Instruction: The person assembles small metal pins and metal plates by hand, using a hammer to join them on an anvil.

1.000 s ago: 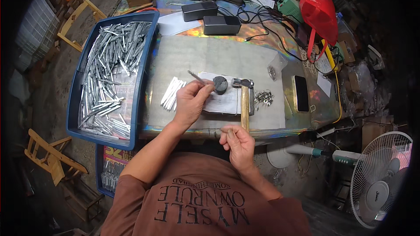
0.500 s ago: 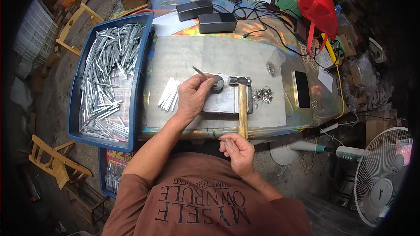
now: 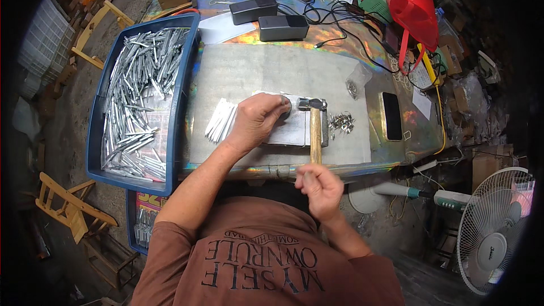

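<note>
on grey mat (image 3: 238, 73), left hand (image 3: 255, 122) fingers curled, pinning small part on metal plate (image 3: 297, 130); right hand (image 3: 318, 188) fist grips hammer (image 3: 315, 127); head beside fingertips, off-line blow risks crushed fingers

I'm looking at a small, cluttered workshop, prob. an informal one set up on a rough concrete floor. Signs: a blue bin (image 3: 96, 153) packed w/ cut metal strips beside the table (image 3: 272, 68), a hammer (image 3: 315, 130) lying on a metal plate (image 3: 294, 130), a heap of small metal bits (image 3: 341, 123), plus black boxes (image 3: 283, 27) and tangled cables (image 3: 340, 28) at the back. Around it: bare wooden frames (image 3: 68, 209), cardboard scraps, a red bag (image 3: 412, 5) and a standing fan (image 3: 492, 232), no home furniture.
</note>
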Tool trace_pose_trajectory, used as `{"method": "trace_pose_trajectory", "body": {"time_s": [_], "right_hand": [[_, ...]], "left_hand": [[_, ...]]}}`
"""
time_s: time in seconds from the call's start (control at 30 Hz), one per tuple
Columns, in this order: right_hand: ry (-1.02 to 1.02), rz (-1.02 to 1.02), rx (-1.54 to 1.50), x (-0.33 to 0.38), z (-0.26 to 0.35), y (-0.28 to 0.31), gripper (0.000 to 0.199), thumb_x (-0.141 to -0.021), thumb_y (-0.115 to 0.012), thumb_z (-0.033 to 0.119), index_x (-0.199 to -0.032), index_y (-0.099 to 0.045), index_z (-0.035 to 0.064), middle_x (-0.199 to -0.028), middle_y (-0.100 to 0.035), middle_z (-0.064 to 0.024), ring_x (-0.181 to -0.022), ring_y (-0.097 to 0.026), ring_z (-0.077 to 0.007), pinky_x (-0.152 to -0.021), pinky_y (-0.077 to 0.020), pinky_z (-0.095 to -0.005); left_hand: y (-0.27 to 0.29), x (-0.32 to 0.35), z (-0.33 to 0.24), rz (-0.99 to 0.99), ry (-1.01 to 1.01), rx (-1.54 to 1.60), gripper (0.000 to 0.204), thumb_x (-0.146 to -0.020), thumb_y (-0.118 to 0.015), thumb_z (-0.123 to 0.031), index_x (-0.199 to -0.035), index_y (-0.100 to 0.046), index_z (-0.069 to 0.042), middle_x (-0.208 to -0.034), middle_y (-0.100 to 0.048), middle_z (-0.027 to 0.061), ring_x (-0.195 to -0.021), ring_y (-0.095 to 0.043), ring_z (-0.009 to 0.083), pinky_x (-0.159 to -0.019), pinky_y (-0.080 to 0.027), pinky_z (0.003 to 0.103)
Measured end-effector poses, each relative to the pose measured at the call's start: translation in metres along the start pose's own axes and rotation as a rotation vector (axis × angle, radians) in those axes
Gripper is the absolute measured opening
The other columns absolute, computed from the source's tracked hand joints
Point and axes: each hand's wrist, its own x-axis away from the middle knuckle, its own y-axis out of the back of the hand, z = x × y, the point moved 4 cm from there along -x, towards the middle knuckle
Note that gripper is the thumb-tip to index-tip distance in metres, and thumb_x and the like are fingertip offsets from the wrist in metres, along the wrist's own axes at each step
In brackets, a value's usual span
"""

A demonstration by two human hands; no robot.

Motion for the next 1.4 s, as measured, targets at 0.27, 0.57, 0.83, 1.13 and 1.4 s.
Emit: {"method": "trace_pose_trajectory", "body": {"time_s": [0.27,0.57,0.83,1.13,1.4], "right_hand": [[0.322,-0.027,0.406,-0.098,0.029,-0.005,0.013,-0.076,-0.056,0.007,-0.086,-0.054,-0.0013,-0.06,-0.051,-0.0076,-0.054,-0.052,-0.0149,-0.048,-0.041,-0.0255],[0.749,0.015,0.697,-0.1,0.019,-0.019,0.012,-0.07,-0.058,0.002,-0.082,-0.055,-0.0008,-0.066,-0.055,-0.0102,-0.057,-0.055,-0.0233,-0.05,-0.0431,-0.0296],[0.894,0.035,0.773,-0.077,0.003,-0.015,0.036,-0.061,-0.059,-0.003,-0.096,-0.053,-0.0032,-0.077,-0.055,-0.0139,-0.062,-0.054,-0.025,-0.053,-0.0444,-0.0319],[0.074,-0.038,0.844,-0.041,-0.003,0.027,0.025,-0.07,-0.061,0.013,-0.086,-0.047,0.0006,-0.071,-0.054,-0.0136,-0.054,-0.053,-0.0234,-0.048,-0.0425,-0.0314],[-0.434,-0.082,-0.186,-0.03,-0.025,0.031,0.055,-0.075,-0.05,-0.003,-0.123,-0.024,-0.0047,-0.089,-0.054,-0.007,-0.074,-0.051,-0.0082,-0.064,-0.0416,-0.0186]], "left_hand": [[-0.003,-0.004,-0.002,0.055,-0.095,0.043,0.008,-0.069,-0.06,-0.004,-0.076,-0.057,-0.002,-0.067,-0.056,0.0094,-0.062,-0.055,0.0233,-0.056,-0.043,0.03],[-0.005,-0.002,0.007,-0.025,-0.013,0.105,0.006,-0.067,-0.058,-0.004,-0.073,-0.057,-0.001,-0.067,-0.057,0.0107,-0.062,-0.056,0.0239,-0.056,-0.044,0.03],[-0.008,-0.001,0.008,-0.06,0.027,0.098,0.008,-0.066,-0.06,-0.006,-0.072,-0.057,-0.001,-0.067,-0.056,0.0111,-0.063,-0.055,0.0265,-0.057,-0.043,0.032],[-0.006,0.002,0.002,-0.095,-0.091,0.069,0.008,-0.065,-0.062,-0.001,-0.073,-0.058,-0.002,-0.066,-0.057,0.0086,-0.059,-0.054,0.0208,-0.053,-0.043,0.028],[-0.006,0.003,0.002,-0.113,-0.14,0.044,0.01,-0.065,-0.062,0.0,-0.074,-0.058,-0.002,-0.065,-0.056,0.008,-0.058,-0.053,0.0204,-0.053,-0.042,0.029]]}}
